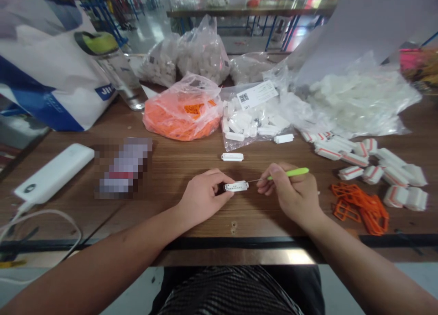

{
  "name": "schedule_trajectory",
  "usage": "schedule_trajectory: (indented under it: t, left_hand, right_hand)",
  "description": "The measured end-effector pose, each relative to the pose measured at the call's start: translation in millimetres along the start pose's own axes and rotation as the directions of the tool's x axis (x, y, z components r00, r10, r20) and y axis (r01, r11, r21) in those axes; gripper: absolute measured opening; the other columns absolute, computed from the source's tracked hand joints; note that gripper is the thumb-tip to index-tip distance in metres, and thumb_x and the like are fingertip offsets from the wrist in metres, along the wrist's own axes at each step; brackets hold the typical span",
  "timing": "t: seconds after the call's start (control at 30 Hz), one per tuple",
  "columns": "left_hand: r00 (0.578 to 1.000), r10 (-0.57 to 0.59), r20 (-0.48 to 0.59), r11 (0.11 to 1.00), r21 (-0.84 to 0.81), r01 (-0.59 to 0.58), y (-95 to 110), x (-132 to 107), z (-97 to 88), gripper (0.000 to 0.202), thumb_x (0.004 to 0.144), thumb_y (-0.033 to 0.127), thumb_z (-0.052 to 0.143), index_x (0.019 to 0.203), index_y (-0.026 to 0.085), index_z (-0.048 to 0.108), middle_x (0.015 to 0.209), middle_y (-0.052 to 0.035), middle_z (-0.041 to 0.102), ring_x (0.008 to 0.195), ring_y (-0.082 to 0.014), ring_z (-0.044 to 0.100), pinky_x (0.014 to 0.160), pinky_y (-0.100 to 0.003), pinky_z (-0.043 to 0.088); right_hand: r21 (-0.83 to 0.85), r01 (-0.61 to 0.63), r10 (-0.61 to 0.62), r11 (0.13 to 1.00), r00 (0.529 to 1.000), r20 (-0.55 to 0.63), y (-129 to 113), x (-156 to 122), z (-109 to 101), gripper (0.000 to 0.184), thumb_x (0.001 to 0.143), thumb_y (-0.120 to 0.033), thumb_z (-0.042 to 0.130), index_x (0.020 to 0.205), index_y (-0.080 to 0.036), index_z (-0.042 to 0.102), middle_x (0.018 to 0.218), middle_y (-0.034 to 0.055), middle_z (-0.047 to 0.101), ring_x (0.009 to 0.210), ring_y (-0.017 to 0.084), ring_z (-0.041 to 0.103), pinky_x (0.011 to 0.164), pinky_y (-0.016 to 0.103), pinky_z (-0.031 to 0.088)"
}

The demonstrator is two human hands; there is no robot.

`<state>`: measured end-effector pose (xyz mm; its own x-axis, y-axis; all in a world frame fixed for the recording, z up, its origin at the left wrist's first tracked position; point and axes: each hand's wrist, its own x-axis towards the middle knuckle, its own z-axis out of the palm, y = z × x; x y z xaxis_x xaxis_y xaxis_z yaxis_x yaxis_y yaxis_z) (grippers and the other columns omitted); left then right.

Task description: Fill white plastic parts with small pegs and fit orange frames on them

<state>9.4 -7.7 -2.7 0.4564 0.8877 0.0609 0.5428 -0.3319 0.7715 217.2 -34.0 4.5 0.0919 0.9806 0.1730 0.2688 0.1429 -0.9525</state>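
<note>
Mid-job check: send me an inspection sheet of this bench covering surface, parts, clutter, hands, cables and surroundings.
Surface: brown wood-grain tabletop, small marks near the front edge.
Job's things: white piece in hand; green-handled tool, thin tip at its right end, contact unclear; second white piece lying beyond.
Clutter: orange frames and striped white blocks right; orange-filled bag behind; power bank left.
Hands: left hand pinches the white piece; right hand grips the tool.
Cables: white cable at the power bank, clear of both hands.
Surroundings: another table behind.
</note>
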Motion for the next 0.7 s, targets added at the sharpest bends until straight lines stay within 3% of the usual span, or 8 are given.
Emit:
schedule_trajectory:
  t: [0.3, 0.7]
  left_hand:
    - [1.000, -0.009, 0.014, 1.000, 0.012, 0.009, -0.4, 0.8, -0.2, 0.018, 0.077, 0.018, 0.066, 0.093, 0.024, 0.072, 0.075, 0.0027, 0.059, 0.057, -0.0094, 0.046, 0.057, -0.025, 0.038]
    - [1.000, 0.003, 0.006, 1.000, 0.011, -0.003, -1.0, 1.0, 0.6, 0.018, 0.076, 0.017, 0.067, 0.092, 0.024, 0.072, 0.076, 0.0029, 0.060, 0.058, -0.0093, 0.047, 0.057, -0.024, 0.037]
  right_hand:
    - [0.066, -0.074, 0.068, 0.995, 0.994, 0.089, 3.8, 2.3, 7.6, 0.039, 0.093, -0.044, 0.049, 0.070, -0.016, 0.061, 0.059, 0.0032, 0.067, 0.048, 0.011, 0.064, 0.044, 0.021, 0.052]
    - [0.081, -0.055, 0.050, 0.995, 0.997, 0.064, 1.7, 1.8, 8.2, 0.038, 0.093, -0.043, 0.049, 0.067, -0.017, 0.060, 0.058, 0.0027, 0.067, 0.047, 0.010, 0.063, 0.043, 0.020, 0.052]
